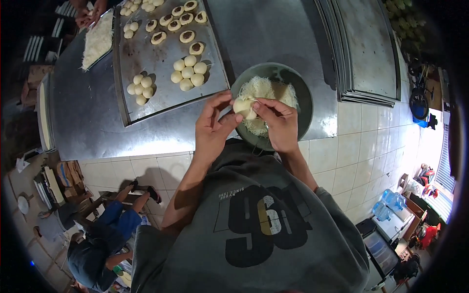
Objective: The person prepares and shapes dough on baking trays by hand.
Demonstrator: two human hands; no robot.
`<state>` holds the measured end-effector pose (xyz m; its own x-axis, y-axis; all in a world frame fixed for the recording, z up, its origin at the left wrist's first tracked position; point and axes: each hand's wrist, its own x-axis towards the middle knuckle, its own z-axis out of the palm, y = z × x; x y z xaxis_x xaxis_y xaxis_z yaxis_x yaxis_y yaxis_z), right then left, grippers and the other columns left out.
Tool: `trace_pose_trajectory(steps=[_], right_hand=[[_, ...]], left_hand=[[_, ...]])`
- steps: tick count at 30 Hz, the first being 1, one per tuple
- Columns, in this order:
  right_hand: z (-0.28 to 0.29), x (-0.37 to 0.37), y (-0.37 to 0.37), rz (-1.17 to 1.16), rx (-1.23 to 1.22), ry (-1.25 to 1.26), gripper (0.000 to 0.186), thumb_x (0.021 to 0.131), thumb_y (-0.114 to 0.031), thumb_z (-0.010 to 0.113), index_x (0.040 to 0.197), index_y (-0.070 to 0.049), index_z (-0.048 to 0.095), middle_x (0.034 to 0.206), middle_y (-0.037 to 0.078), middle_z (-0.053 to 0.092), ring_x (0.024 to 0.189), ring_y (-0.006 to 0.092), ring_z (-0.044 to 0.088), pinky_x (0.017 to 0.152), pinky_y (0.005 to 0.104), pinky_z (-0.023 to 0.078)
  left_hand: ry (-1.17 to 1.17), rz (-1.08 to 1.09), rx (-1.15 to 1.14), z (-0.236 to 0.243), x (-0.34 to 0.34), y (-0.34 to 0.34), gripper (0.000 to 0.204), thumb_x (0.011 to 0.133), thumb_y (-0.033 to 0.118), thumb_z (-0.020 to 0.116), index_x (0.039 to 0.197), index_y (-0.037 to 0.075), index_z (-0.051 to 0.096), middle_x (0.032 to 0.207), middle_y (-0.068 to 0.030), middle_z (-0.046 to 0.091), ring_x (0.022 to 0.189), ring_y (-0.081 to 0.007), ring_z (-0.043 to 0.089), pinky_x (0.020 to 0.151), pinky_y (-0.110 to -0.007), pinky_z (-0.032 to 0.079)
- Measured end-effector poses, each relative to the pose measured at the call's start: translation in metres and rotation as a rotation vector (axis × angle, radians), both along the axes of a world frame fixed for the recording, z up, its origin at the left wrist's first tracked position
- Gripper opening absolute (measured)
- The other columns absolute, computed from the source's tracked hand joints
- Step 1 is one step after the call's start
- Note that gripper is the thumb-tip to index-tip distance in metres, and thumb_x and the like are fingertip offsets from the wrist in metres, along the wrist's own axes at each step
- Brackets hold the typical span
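Both our left hand (pixel 211 128) and right hand (pixel 279 124) pinch the dough ball (pixel 243 106) over the bowl (pixel 304 97), where squeezing might tear it.

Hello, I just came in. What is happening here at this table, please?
A person holds a small dough ball with both hands, the left hand and the right hand, over a round bowl of shredded cheese. Shreds stick to the ball. On the metal table lies a baking tray with plain dough balls in clusters and filled pieces farther back. At the far corner, another person's hands work at a second tray of shreds.
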<state>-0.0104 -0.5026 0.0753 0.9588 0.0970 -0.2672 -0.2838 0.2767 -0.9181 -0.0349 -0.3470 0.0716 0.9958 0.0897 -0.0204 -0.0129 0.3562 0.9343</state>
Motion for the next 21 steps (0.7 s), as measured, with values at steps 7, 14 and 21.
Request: trace_pose_trajectory(steps=[7,14,21], right_hand=[[-0.008,-0.001,0.029,0.050,-0.290,-0.342,0.024,0.079,-0.002,0.073,0.102,0.001,0.069,0.090,0.006,0.069,0.082,0.0126,0.065,0.071,0.0236,0.051],[0.018,-0.007,0.076,0.042,-0.395,-0.294,0.018,0.076,-0.001,0.073,0.094,-0.003,0.070,0.091,0.007,0.070,0.080,0.0135,0.067,0.070,0.0244,0.052],[0.014,-0.006,0.116,0.036,-0.177,-0.092,0.020,0.082,-0.003,0.071,0.101,0.002,0.068,0.085,0.005,0.068,0.079,0.0105,0.064,0.075,0.0232,0.052]], left_hand=[[0.193,0.096,-0.129,-0.008,-0.005,0.023,0.031,0.089,0.003,0.062,0.120,0.000,0.058,0.109,-0.0051,0.061,0.101,-0.0111,0.056,0.091,-0.025,0.044],[0.136,-0.088,0.179,-0.004,-0.001,0.075,0.036,0.093,0.006,0.058,0.129,0.002,0.054,0.117,-0.0056,0.058,0.099,-0.0105,0.056,0.090,-0.024,0.044],[0.185,-0.081,-0.034,0.009,-0.005,0.121,0.039,0.092,0.005,0.059,0.130,0.002,0.052,0.115,-0.0059,0.057,0.094,-0.0102,0.056,0.086,-0.024,0.047]])
